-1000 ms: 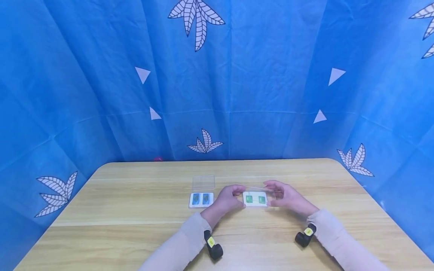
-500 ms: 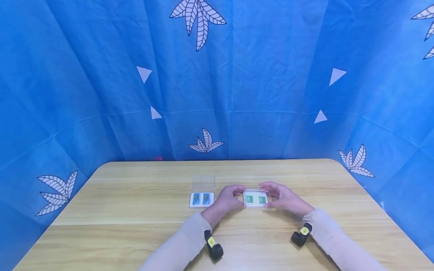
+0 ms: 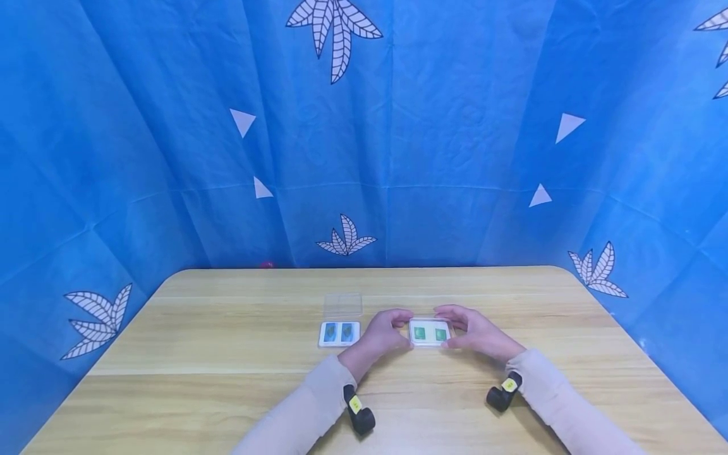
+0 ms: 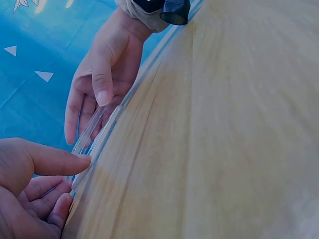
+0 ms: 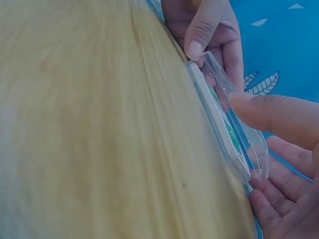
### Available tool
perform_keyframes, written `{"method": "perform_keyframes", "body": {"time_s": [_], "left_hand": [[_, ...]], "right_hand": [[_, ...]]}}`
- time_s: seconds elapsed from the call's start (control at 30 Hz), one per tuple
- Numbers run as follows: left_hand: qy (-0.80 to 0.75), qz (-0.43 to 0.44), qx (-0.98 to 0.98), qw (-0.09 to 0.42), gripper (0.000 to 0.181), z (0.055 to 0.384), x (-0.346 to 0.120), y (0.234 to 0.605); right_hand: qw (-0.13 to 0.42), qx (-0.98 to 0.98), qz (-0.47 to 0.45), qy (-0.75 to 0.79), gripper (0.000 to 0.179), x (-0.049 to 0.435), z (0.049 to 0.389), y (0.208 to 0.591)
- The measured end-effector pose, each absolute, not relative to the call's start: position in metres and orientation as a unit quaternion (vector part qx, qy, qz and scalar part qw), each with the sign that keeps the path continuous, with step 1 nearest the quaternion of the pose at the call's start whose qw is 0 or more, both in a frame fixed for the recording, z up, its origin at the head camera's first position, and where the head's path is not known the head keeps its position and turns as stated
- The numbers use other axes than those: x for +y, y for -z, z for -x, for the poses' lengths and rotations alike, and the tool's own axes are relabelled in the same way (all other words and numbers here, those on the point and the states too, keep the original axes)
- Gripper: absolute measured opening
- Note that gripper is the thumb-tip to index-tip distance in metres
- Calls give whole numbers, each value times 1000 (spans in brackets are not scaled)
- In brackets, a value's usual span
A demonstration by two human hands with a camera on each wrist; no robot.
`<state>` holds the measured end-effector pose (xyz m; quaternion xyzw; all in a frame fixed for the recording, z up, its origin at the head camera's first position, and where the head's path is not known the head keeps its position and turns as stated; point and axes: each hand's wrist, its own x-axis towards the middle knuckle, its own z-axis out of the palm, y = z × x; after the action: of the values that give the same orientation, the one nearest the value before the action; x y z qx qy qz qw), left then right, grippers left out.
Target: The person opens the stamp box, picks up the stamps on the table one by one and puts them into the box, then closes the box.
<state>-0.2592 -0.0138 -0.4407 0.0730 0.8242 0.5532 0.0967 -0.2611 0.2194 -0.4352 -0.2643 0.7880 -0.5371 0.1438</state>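
Note:
A small clear plastic case (image 3: 430, 342) holding white cards with green prints lies on the table in the head view. My left hand (image 3: 382, 333) grips its left end, thumb at the near side and fingers at the far side. My right hand (image 3: 476, 333) holds a clear plastic lid (image 5: 258, 144) between thumb and fingers at the right end. In the right wrist view the lid stands slightly tilted over the case's white bottom part (image 5: 215, 112), a gap showing along one side. The left thumb (image 4: 70, 162) touches the clear edge in the left wrist view.
Left of the hands lies a second case (image 3: 339, 344) with two blue printed pictures. Behind it a transparent lid (image 3: 343, 304) lies flat on the wooden table (image 3: 227, 354). A blue curtain (image 3: 455, 126) with leaf patterns hangs beyond the table's far edge.
My right hand has moved slightly left and brought the clear lid down over the green-printed case. My left hand stays at the left end.

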Motion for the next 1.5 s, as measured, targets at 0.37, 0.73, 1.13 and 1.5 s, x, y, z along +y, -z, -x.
{"method": "perform_keyframes", "body": {"time_s": [0.37,0.73,1.13,1.5], "left_hand": [[-559,-69,820,100,64,261,-13,441],[-565,-75,815,106,67,261,-14,441],[-571,-84,809,107,66,261,-15,442],[-570,-72,810,112,66,260,-14,441]], "right_hand": [[148,795,250,533,73,218,263,436],[158,786,252,542,77,217,264,436],[152,804,248,518,75,215,266,435],[156,803,253,517,75,216,266,436]]}}
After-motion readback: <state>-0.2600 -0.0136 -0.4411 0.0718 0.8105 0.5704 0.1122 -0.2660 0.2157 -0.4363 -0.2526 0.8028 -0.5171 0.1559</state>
